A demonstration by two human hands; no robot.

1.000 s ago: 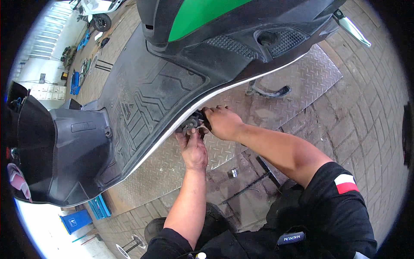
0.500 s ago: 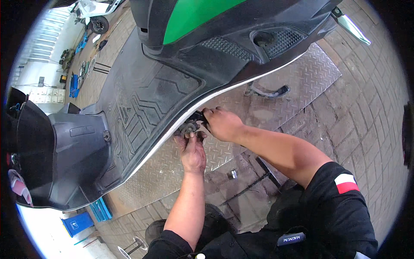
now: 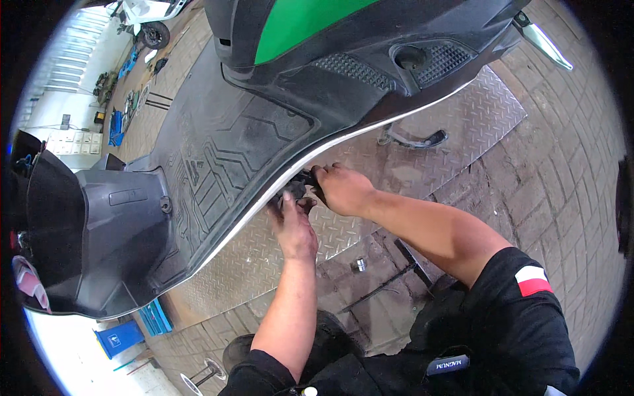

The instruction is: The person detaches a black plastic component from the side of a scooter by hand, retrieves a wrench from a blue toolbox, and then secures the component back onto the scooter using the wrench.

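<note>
A scooter with a black floorboard (image 3: 218,138) and a green side panel (image 3: 297,23) stands across my view. Below the white-edged rim of the floorboard is a dark mechanical part (image 3: 296,187), partly covered by my fingers. My left hand (image 3: 294,224) grips this part from below, its thumb pointing up across it. My right hand (image 3: 343,190) is closed on the right side of the same part, fingertips curled under the rim. A curved dark stand or bracket (image 3: 422,140) shows to the right, over a diamond-plate metal sheet (image 3: 492,112).
Paving (image 3: 561,171) surrounds the plate. A small silver cylinder (image 3: 360,264) lies on it near a black bar (image 3: 409,261). At left are a blue bin (image 3: 119,338), a blue case (image 3: 155,315) and, farther back, a white scooter (image 3: 148,16) and scattered tools.
My left thumb has moved up from the lower edge of the dark part onto its face. My right hand stays in about the same place.
</note>
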